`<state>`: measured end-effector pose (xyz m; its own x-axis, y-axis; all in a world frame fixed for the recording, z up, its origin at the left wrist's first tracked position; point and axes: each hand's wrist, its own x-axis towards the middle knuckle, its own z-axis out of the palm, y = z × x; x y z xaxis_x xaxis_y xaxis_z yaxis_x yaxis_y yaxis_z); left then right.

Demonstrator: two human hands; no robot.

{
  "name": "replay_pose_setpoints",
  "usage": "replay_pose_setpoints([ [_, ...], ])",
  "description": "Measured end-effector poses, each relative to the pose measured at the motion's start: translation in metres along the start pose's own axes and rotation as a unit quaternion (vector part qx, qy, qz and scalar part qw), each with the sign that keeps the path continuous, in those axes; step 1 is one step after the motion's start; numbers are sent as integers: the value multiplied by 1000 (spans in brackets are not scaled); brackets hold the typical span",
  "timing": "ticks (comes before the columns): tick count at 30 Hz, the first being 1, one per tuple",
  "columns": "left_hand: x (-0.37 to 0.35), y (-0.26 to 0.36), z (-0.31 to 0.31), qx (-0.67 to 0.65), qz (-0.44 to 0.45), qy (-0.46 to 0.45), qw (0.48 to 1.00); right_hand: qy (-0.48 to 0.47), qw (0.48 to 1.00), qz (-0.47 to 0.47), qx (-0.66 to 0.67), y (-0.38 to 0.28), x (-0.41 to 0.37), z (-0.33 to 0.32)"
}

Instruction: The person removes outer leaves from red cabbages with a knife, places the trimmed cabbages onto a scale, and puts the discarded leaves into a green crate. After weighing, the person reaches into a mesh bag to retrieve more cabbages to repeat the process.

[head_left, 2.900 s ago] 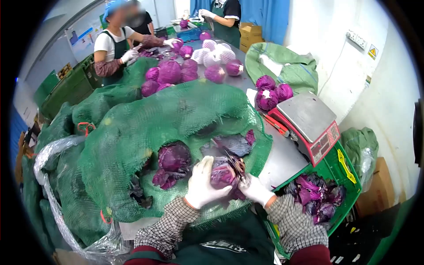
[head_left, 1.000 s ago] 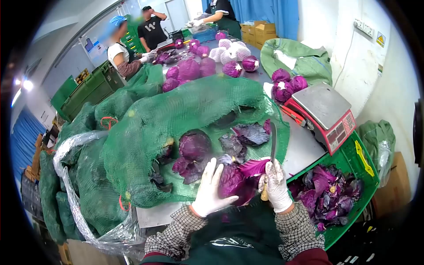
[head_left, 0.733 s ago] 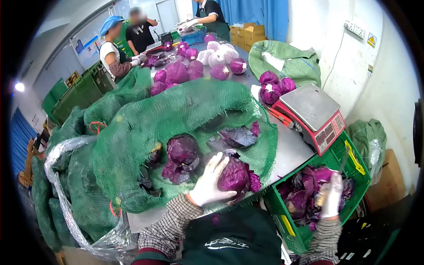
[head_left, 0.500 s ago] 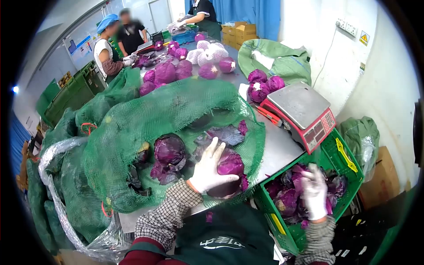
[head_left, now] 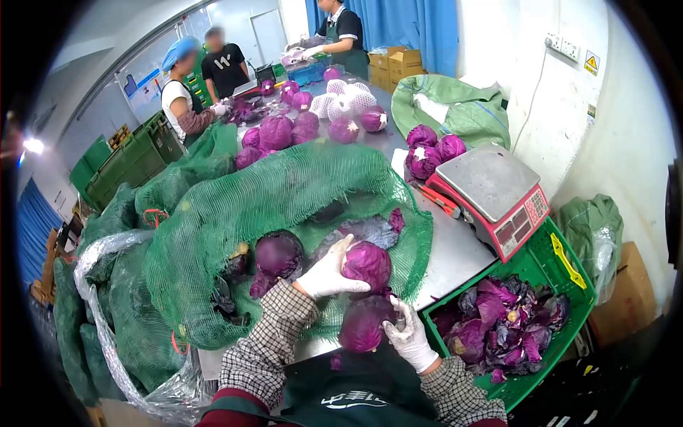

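Now left hand [head_left: 326, 275] clasps the cabbage [head_left: 368, 262]; right hand [head_left: 410, 340] pinches a purple leaf [head_left: 361, 327] just below.

Scale [head_left: 491, 186]: beyond and to the right of the fingers [head_left: 340, 250], on the steel table [head_left: 455, 260].
Green crate [head_left: 562, 256]: right of the fingers, below the table edge; holds purple leaf trimmings [head_left: 498, 324].
Mesh sack [head_left: 235, 206]: left of and beyond the fingers, spread open.
Loose cabbage head [head_left: 277, 252]: just left of the fingers, in the sack.
Foam-netted heads [head_left: 341, 103]: far beyond the fingers.
Three people [head_left: 220, 64]: at the far table end.
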<state>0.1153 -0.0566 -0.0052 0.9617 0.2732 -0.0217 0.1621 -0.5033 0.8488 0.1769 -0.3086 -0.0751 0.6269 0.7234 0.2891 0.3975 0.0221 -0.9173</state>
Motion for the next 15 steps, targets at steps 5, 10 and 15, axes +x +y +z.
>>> replay_pose_setpoints([
  [5, -4, 24, -3, 82, 2, 0, 997, 57, 993, 101, -11, -7, -5, -59],
  [10, -2, 23, 2, 138, 52, 26, 989, 129, 968, 104, -189, -12, -21, -177],
  [15, 0, 37, 20, 266, 103, 24, 958, -4, 964, -161, -212, -48, 64, -78],
])
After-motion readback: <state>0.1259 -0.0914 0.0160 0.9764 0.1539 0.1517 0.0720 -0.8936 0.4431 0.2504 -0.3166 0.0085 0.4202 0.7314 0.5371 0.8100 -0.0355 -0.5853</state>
